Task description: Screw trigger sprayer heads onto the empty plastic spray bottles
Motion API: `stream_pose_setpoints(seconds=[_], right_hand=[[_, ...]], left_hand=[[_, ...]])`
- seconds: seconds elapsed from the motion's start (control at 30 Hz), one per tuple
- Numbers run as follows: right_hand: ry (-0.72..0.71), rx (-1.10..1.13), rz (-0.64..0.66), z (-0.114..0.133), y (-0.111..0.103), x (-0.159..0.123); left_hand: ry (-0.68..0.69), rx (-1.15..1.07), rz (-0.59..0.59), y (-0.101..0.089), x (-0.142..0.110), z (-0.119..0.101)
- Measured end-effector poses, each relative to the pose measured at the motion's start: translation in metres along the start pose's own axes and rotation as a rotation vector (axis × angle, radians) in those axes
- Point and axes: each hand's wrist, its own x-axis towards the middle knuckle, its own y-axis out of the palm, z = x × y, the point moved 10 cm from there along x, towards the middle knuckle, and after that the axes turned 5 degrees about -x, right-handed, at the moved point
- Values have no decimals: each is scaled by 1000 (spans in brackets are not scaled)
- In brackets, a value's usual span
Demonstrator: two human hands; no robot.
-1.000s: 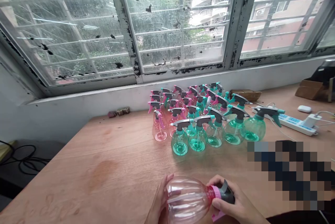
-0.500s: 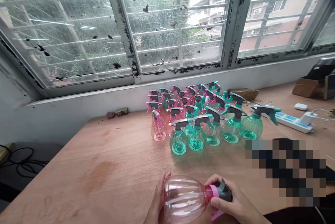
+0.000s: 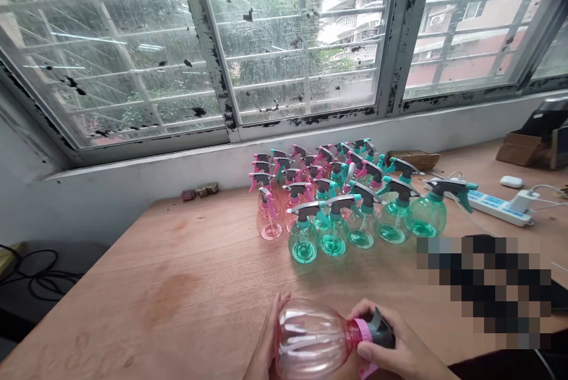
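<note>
A clear pink spray bottle (image 3: 313, 338) lies on its side between my two hands, low in the view, its spray head pointing right. My left hand (image 3: 266, 338) cups the rounded base, fingers partly hidden behind the bottle. Thumb and fingers of my right hand (image 3: 393, 338) wrap the pink collar and dark grey spray head. Beyond them stands a group of upright spray bottles, with green ones (image 3: 332, 232) in front and pink ones (image 3: 269, 220) at the left and behind.
The wooden table (image 3: 177, 273) reaches to the wall under the windows. At the right are a white power strip (image 3: 497, 205), a white case (image 3: 511, 181) and a cardboard box (image 3: 519, 149). Small blocks (image 3: 206, 189) sit at the back left edge. A blurred patch covers the right side.
The pink bottle has turned slightly in my hands, and the pink trigger shows less below my right hand. The standing bottles have not moved.
</note>
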Motion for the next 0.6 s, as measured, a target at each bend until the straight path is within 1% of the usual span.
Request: stream_pose_setpoints(seconds=[0.07,0.13,0.2,0.27,0.37,0.43,0.47,0.53,0.6], right_hand=[[5,3,0,0,0,0],[7,5,8,0,1,1],[8,11,12,0,2,0],[8,3,8,-1,1,0],[-4,-31,18,-3,1,0],[-7,-44,32,-3,2,0],[-1,-41,33,-4,2,0],[8,-22,24,-3,1,1],[8,-2,12,1,1,1]], left_hand=[[107,69,29,4,-10,-14],[128,97,91,14,-17,-22],[87,99,119,21,-19,-26],[23,72,83,22,-16,-27],[-79,0,-7,18,-8,-25],[-149,-30,-28,16,-6,-21],[-165,-33,-19,16,-7,-20],[-140,-23,22,18,-9,-21],[-77,-7,56,19,-12,-24]])
